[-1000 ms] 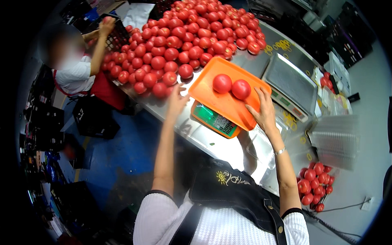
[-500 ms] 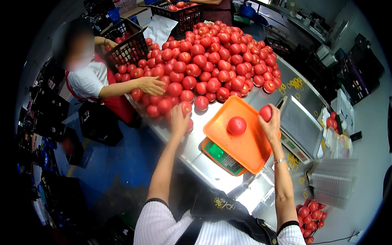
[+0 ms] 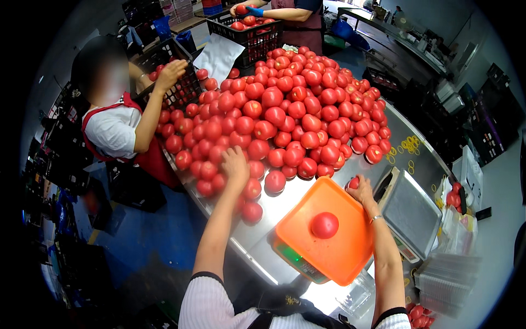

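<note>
My left hand point(image 3: 235, 167) reaches into the near edge of the large tomato pile point(image 3: 296, 109), its fingers bent and apart on the fruit. My right hand point(image 3: 359, 192) grips a red tomato point(image 3: 352, 183) just beyond the upper right corner of an orange tray point(image 3: 339, 252). One tomato point(image 3: 325, 225) rests on that tray, which sits on a small scale point(image 3: 296, 260) with a lit green display. A second, larger scale point(image 3: 410, 213) with a metal pan is to the right.
A co-worker point(image 3: 109, 123) on the left reaches into a black crate point(image 3: 186, 82); another person point(image 3: 296, 16) behind handles tomatoes at a second crate point(image 3: 252, 46). Clear plastic trays point(image 3: 444, 285) are stacked at right, near yellow rubber bands point(image 3: 408, 145) on the steel table point(image 3: 252, 236).
Of two tomatoes on the tray, one was lifted by my right hand and moved up past the tray. My left hand moved into the pile. The view tilted up; the co-worker's hand returned to the crate.
</note>
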Demonstrator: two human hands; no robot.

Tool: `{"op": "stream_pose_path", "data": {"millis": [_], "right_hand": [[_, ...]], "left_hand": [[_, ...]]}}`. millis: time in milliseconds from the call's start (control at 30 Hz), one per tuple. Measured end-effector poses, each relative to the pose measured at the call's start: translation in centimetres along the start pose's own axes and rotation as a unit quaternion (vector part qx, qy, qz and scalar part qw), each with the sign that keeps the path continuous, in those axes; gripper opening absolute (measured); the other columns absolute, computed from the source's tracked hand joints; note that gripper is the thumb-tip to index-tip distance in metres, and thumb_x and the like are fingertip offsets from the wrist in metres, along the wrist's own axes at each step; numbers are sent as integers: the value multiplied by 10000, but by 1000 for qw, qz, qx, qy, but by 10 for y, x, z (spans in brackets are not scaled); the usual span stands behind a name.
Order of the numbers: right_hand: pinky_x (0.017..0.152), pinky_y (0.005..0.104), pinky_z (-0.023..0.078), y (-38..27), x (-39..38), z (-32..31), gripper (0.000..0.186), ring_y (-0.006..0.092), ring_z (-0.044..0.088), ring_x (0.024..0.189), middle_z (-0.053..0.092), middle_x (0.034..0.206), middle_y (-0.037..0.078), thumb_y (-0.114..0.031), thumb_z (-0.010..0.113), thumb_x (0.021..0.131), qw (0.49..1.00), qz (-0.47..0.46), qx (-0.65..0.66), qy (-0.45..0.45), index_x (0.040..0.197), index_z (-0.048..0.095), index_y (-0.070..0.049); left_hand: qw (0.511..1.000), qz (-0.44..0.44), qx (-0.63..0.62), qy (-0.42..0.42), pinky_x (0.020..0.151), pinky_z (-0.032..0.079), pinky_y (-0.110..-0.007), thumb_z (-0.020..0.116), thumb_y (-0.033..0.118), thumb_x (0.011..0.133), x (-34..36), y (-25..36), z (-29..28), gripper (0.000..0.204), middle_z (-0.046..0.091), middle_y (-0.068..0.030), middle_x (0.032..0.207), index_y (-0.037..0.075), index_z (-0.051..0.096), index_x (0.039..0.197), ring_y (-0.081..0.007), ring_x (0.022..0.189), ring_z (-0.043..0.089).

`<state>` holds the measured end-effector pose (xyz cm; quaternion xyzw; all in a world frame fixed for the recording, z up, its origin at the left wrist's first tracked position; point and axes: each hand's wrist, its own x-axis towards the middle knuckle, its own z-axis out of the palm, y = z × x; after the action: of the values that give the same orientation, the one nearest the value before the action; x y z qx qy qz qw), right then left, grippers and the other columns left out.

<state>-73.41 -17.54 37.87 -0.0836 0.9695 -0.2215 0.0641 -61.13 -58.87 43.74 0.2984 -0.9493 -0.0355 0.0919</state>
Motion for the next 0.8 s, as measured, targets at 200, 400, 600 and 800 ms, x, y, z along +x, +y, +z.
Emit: {"op": "stream_pose_path", "data": {"millis": [200, 400, 600, 800], "right_hand": [[928, 426, 428, -44, -38, -33, 561, 409, 520, 1053, 501, 1183, 239, -218, 719, 758, 977, -126, 79, 150, 1220, 478, -12], [977, 438, 413, -132, -160, -73, 663, 364, 468, 1167, 452, 1273, 182, -366, 734, 747, 966, -237, 89, -58, 1292, 478, -88], [964, 455, 417, -135, -180, -50, 683, 380, 437, 1169, 414, 1288, 196, -290, 772, 700, 974, -222, 37, -35, 1282, 479, -87], [960, 454, 416, -123, -183, -45, 671, 399, 444, 1147, 413, 1274, 215, -205, 773, 686, 976, -204, 73, 17, 1274, 479, -72]], "left_hand": [[997, -21, -64, 24, 766, 520, -486, 778, 271, 693, 5, -1, -8, 725, 474, -192, 1142, 51, 400, 1271, -398, 1063, 468], [992, 63, -92, 56, 853, 465, -472, 798, 225, 634, 65, -24, 24, 807, 464, -209, 1164, 32, 378, 1295, -398, 1040, 474], [988, 73, -134, 9, 848, 472, -501, 804, 164, 556, 78, -21, 15, 796, 470, -209, 1140, 19, 392, 1222, -414, 1049, 480], [962, 33, -257, -86, 781, 503, -406, 723, 360, 717, 74, -43, -17, 697, 527, -177, 1162, -14, 449, 1237, -300, 989, 557]]}}
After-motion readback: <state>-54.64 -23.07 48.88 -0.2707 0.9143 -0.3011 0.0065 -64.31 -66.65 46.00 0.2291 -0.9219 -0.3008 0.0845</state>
